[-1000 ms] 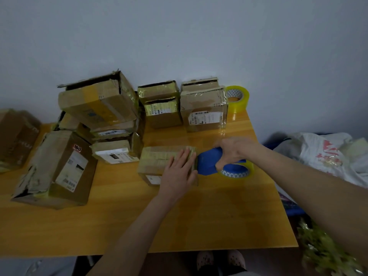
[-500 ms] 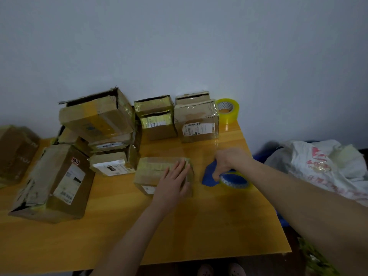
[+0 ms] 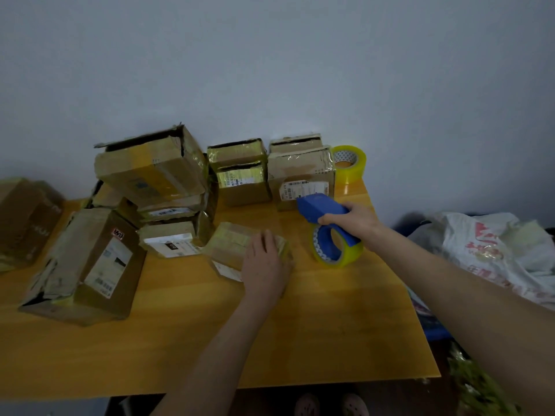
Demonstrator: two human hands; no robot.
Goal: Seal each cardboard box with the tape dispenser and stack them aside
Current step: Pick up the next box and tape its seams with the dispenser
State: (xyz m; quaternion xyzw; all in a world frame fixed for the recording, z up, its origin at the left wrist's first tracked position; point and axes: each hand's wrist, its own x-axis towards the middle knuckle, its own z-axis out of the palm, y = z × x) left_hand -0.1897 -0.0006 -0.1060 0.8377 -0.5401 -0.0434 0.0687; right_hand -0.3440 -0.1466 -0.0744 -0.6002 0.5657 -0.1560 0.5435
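We keep a small cardboard box (image 3: 234, 247) near the middle of the tabletop (image 3: 300, 331). Our left hand (image 3: 265, 267) lies on top of it, fingers reaching toward twelve o'clock. That grip is apart, pressing down rather than clasping, though the blur hides the fingertips.

At three o'clock from the box, near it but not touching, our right hand (image 3: 353, 219) has its grip clamped round the handle of the blue tape dispenser (image 3: 321, 207), whose nose points toward ten o'clock. The mounted tape roll (image 3: 352, 255) hangs below the hand, close over the tabletop; we cannot tell whether it touches the wood.

At twelve o'clock, against the wall (image 3: 270, 70), two short stacks of taped boxes stand side by side: the middle stack (image 3: 240, 175) and the right stack (image 3: 300, 172). A spare tape roll (image 3: 350, 163) stands just beside the right stack, at one o'clock.

At ten o'clock a leaning pile is topped by a large tilted box (image 3: 150, 172) with its end torn open. At nine o'clock a long labelled box (image 3: 90, 259) lies on the tabletop, and a brown box (image 3: 27, 214) sits beyond it at the edge of view. Off the tabletop at three o'clock lies a white plastic bag (image 3: 495, 250) with red print.
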